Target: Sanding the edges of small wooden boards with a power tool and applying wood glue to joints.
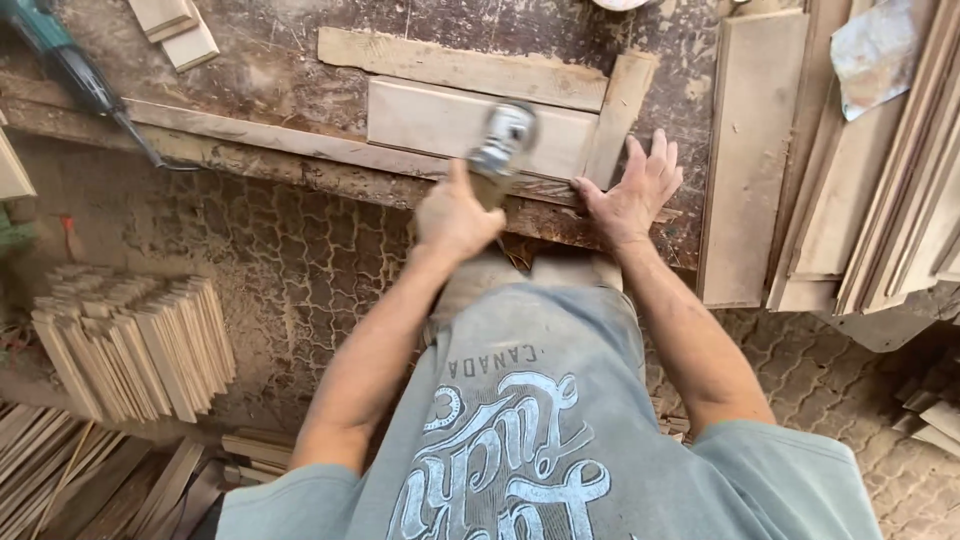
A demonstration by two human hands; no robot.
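My left hand (455, 215) is closed around the handle of a small power tool (503, 145) whose grey head, blurred, sits on a pale rectangular wooden board (430, 120). The board lies on a dusty workbench (280, 75), boxed in by a long wooden strip (460, 68) behind it and a short upright strip (618, 110) at its right end. My right hand (632, 192) lies flat, fingers spread, on the bench's front edge, touching the base of that short strip.
A teal power tool (60, 60) with a cord rests at the bench's left. Long boards (750, 150) and stacked planks (900, 200) lie on the right. A bundle of short wooden slats (130, 340) and loose strips (70, 470) cover the patterned floor at left.
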